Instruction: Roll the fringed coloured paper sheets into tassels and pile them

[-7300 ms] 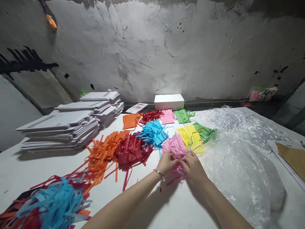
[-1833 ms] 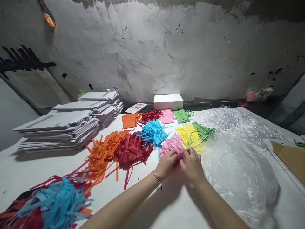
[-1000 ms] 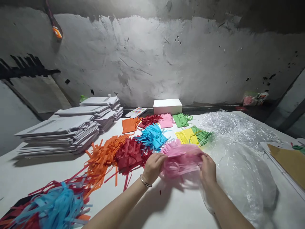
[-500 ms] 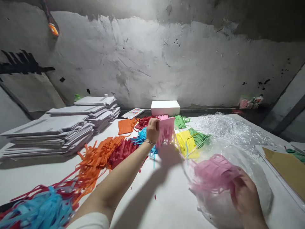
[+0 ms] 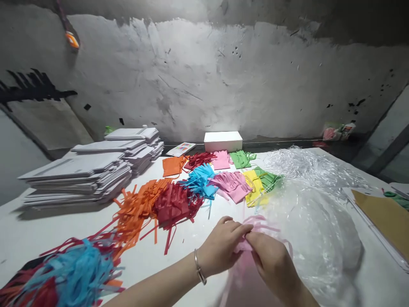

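Both hands meet low in the middle of the view over a bundle of pink fringed strips (image 5: 260, 224). My left hand (image 5: 223, 243), with a silver bangle at its wrist, pinches the bundle from the left. Against it, my right hand (image 5: 275, 260) grips the same strips from the right; their fingers partly hide the bundle. Beyond the hands, a pink fringed piece (image 5: 234, 185) lies between a blue fringed piece (image 5: 202, 179) and a yellow one (image 5: 254, 185). Dark red (image 5: 174, 204) and orange fringes (image 5: 143, 204) lie to the left.
Stacks of flat white cartons (image 5: 79, 166) stand at the left. A heap of blue strips (image 5: 73, 273) fills the near left corner. Clear plastic bags (image 5: 316, 238) and shiny white shreds (image 5: 300, 160) lie right. A white box (image 5: 223, 141) stands by the wall.
My left hand has let go of one pink fringed piece among the coloured rows and drawn back. Both hands have come together on the pink strips that my right hand held.
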